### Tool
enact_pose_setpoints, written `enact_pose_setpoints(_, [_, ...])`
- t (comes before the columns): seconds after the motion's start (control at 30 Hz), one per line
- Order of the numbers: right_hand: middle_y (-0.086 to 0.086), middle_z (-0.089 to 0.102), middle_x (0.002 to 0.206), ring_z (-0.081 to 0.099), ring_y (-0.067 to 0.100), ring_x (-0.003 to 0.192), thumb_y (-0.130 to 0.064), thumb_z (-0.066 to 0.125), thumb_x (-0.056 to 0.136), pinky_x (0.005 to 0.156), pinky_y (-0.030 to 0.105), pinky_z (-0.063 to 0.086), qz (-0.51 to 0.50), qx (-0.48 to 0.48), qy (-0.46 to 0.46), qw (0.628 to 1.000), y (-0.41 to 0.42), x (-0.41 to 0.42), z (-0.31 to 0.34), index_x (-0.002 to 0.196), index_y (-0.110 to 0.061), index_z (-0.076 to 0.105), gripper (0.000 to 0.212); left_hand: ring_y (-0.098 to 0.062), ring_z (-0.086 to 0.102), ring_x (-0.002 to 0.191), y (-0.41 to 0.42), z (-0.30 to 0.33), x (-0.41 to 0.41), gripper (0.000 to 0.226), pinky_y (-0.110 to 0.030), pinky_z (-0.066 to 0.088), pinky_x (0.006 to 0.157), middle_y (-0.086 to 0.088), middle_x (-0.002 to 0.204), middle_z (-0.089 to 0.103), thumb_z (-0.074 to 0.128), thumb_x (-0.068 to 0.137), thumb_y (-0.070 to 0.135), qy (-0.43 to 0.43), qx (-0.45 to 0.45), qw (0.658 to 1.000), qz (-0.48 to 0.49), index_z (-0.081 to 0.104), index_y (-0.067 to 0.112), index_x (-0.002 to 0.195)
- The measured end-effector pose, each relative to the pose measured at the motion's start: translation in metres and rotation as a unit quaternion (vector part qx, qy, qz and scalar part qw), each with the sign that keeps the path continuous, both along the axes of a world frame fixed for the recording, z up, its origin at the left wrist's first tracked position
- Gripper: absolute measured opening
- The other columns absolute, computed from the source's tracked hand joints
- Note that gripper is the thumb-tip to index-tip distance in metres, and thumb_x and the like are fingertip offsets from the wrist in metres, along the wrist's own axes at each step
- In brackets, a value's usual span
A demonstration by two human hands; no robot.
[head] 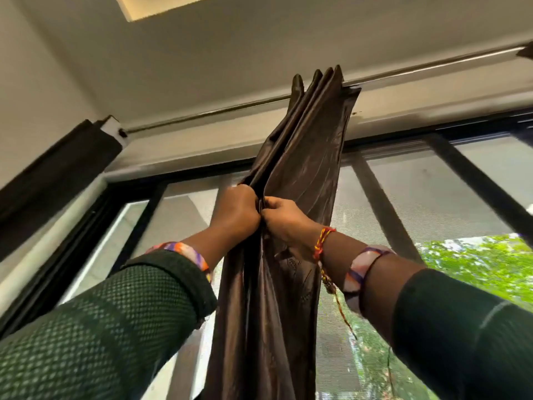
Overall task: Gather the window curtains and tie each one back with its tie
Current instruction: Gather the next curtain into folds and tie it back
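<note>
Curtain (291,174) hangs bunched from the rod (403,71), long axis vertical; I see left hand (235,210) and right hand (284,219) clamped on its folds, knuckles touching (no tie visible).

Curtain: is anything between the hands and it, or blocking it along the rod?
Nothing visible. Both the left hand and right hand already grip the gathered curtain, fingers curled into its folds. The rod looks bare on either side of the bunch. No tie is in view.
</note>
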State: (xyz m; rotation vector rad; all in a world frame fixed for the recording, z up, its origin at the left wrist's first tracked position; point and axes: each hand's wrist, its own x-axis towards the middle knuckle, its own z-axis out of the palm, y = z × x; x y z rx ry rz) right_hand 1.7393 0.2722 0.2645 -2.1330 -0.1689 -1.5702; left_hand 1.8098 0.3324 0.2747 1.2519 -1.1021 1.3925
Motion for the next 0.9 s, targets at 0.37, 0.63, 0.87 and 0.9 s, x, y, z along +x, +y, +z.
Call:
enact_pose_setpoints(0.37, [0.022, 0.063, 0.108, 0.063, 0.033, 0.094, 0.000, 0.044, 0.087, 0.082, 0.043, 0.054, 0.039, -0.023, 0.010, 0.999, 0.011, 0.129, 0.000, 0.117, -0.008, 0.060, 0.035, -0.033, 0.062, 0.093, 0.022, -0.007, 0.123, 0.023, -0.036, 0.048, 0.080, -0.019, 0.093, 0.067, 0.051, 0.079, 0.002, 0.034, -0.014, 0.999, 0.019, 0.072, 0.006, 0.088])
enact_pose_setpoints(0.63, [0.023, 0.066, 0.104, 0.065, 0.036, 0.095, -0.005, 0.045, 0.087, 0.081, 0.047, 0.056, 0.029, -0.018, -0.002, 0.999, 0.028, 0.196, -0.004, 0.110, -0.009, 0.062, 0.030, -0.032, 0.062, 0.091, 0.041, -0.017, 0.182, 0.022, -0.033, 0.045, 0.076, -0.018, 0.090, 0.069, 0.050, 0.080, 0.003, 0.040, -0.011, 0.999, 0.022, 0.071, 0.006, 0.086])
enact_pose_setpoints(0.87, [0.014, 0.064, 0.115, 0.060, 0.034, 0.105, -0.018, 0.050, 0.081, 0.095, 0.047, 0.048, -0.109, 0.012, -0.054, 0.993, 0.026, 0.176, -0.026, 0.122, -0.018, 0.057, 0.042, -0.028, 0.065, 0.083, 0.018, -0.024, 0.175, 0.021, -0.030, 0.043, 0.065, -0.016, 0.084, 0.069, 0.051, 0.084, 0.007, 0.019, 0.033, 0.997, -0.065, 0.072, 0.006, 0.084])
enact_pose_setpoints(0.9, [0.013, 0.065, 0.112, 0.061, 0.034, 0.103, -0.016, 0.049, 0.083, 0.093, 0.046, 0.049, -0.134, 0.015, -0.062, 0.989, 0.025, 0.166, -0.031, 0.119, -0.017, 0.058, 0.038, -0.029, 0.065, 0.083, 0.012, -0.027, 0.169, 0.021, -0.032, 0.046, 0.066, -0.016, 0.084, 0.069, 0.051, 0.084, 0.007, 0.012, 0.046, 0.995, -0.085, 0.072, 0.005, 0.085])
